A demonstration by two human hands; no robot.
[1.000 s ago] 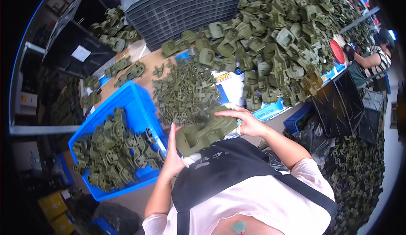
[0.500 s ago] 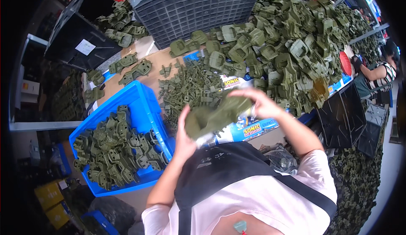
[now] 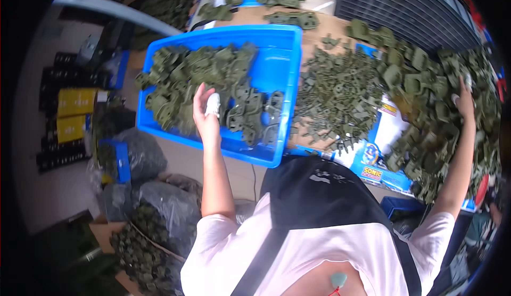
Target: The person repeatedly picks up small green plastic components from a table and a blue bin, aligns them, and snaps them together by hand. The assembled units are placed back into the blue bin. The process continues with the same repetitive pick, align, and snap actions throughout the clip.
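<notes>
My left hand (image 3: 207, 109) is over the blue bin (image 3: 291, 91), its fingers apart and nothing visibly held in it. White coverings show on fingers of both hands. Below it lie several olive-green moulded plastic parts (image 3: 173, 80), some smeared by motion. My right hand (image 3: 464, 98) reaches far out to the right over a heap of larger green plastic parts (image 3: 418, 80). Its thumb stands off from the fingers, and no part shows in its grip. Between the two hands spreads a pile of small green plastic pieces (image 3: 340, 91).
A black ribbed crate (image 3: 407, 14) stands at the back right. Cardboard (image 3: 316, 38) lies under the small pieces. Yellow boxes (image 3: 74, 101) are at the left, and clear plastic bags (image 3: 170, 200) lie at the lower left. A metal bar (image 3: 117, 11) crosses the upper left.
The view has swung left. The green plastic part that both hands held has left them. My left hand has moved over the bin, my right hand out to the heap.
</notes>
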